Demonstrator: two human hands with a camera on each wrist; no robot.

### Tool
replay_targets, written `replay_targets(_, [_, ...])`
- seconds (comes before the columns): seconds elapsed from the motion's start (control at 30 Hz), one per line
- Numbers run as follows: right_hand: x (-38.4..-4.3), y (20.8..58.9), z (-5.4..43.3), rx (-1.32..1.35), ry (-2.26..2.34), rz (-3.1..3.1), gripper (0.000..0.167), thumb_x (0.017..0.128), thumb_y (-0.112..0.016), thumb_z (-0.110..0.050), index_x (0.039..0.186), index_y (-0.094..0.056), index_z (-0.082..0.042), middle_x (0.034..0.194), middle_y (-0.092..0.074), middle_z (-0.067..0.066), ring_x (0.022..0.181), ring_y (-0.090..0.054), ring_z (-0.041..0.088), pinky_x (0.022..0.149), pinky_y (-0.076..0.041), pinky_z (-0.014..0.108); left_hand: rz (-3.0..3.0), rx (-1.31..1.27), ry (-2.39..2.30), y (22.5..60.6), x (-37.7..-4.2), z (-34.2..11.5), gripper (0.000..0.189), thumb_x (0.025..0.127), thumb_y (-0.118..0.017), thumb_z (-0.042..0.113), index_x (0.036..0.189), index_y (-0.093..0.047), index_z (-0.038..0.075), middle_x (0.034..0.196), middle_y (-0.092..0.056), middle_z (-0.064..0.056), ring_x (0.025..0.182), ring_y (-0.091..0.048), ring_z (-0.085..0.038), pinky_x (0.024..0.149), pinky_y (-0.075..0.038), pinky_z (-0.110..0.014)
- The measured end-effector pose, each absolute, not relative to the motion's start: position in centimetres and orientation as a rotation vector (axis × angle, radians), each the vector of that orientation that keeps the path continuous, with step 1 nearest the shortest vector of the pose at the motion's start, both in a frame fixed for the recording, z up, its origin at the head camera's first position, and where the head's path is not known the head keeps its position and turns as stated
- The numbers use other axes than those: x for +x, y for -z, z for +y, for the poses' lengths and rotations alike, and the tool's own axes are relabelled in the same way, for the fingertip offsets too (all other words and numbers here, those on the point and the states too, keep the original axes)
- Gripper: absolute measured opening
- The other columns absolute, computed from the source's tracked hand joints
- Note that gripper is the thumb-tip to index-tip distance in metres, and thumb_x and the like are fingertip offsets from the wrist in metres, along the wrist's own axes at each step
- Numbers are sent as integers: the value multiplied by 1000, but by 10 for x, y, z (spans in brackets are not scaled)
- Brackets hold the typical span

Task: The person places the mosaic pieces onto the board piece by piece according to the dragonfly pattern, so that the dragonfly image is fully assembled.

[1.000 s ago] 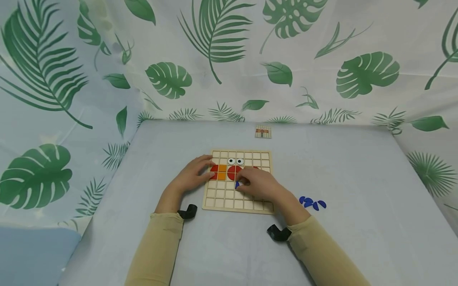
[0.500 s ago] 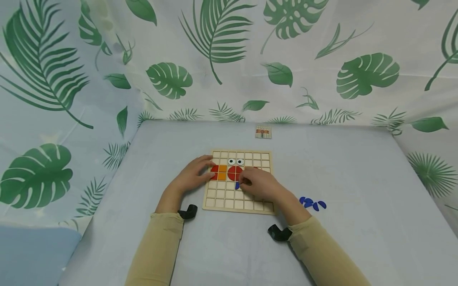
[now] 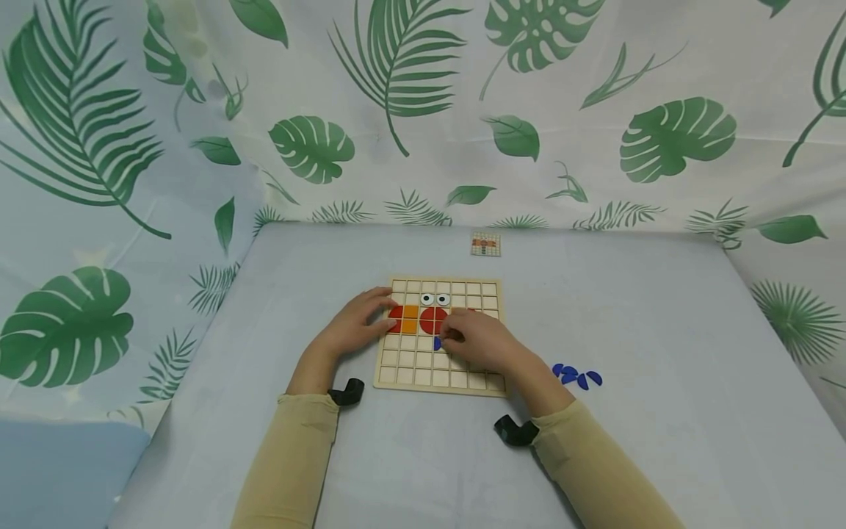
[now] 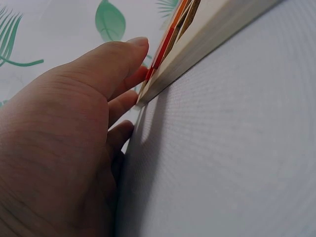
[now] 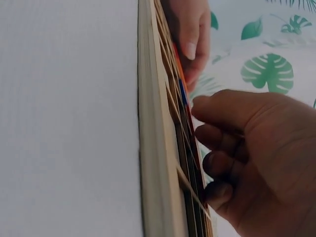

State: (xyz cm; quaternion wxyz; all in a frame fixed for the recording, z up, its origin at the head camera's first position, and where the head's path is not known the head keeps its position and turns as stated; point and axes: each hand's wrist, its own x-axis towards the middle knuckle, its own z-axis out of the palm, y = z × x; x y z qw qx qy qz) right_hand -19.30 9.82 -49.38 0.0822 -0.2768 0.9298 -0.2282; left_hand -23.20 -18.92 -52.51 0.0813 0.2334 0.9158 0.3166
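Observation:
A wooden grid board (image 3: 423,377) lies on the table. On its left edge, by the red pieces (image 3: 394,323), rests my left hand (image 3: 353,323), its fingers relaxed and the thumb spread from them. My right hand (image 3: 482,342) is over the right half, where thumb and curled fingertips hold a small rounded blue piece (image 3: 437,343) at a cell below the red circle (image 3: 431,321). The fingertips cover that piece's right part. In the right wrist view the blue piece (image 5: 183,92) lies low against the grid beside the thumb tip. Orange squares (image 3: 410,319) sit beside the left red pieces.
Several loose blue pieces (image 3: 583,380) lie right of the board. Two eye pieces (image 3: 435,299) sit in its upper cells. A small pattern card (image 3: 485,244) lies behind it. Leaf-printed cloth (image 3: 423,169) hangs at the back and sides.
My right fingertips have shifted slightly right and drawn closer together beside the blue piece, which stays in about the same place. The left hand has not visibly moved.

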Motion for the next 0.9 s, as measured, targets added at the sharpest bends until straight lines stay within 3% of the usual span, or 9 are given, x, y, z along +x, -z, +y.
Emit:
replay_targets(0.13, [-194,487,102,-832,722,2764,6,95,-64,-26,95,-69,-23,94,-63,-10,82,-55,9,77,-50,31,2733,686,-944,525,-232,-189,36,98,-60,39,130,-58,21,158,-37,-1,150,-28,-28,123,-24,-50])
replay_targets(0.37, [-196,465,128,-731,830,2745,10,97,-63,-27,93,-69,-19,85,-64,-8,78,-54,13,70,-47,29,2729,684,-947,524,-232,-189,37,98,-60,39,130,-58,21,158,-37,-1,150,-27,-27,123,-24,-50])
replay_targets(0.57, [-191,450,181,-615,850,2766,14,97,-63,-27,103,-69,-16,91,-65,-4,78,-55,15,65,-47,30,2736,670,-945,525,-231,-190,37,98,-60,40,130,-58,21,158,-37,-1,150,-28,-27,123,-25,-49])
replay_targets(0.9, [-167,457,274,-454,763,2803,17,98,-62,-31,105,-68,-17,90,-64,-3,80,-53,15,66,-47,27,2740,670,-942,525,-231,-189,37,98,-60,40,130,-58,21,158,-37,0,150,-27,-26,123,-24,-48])
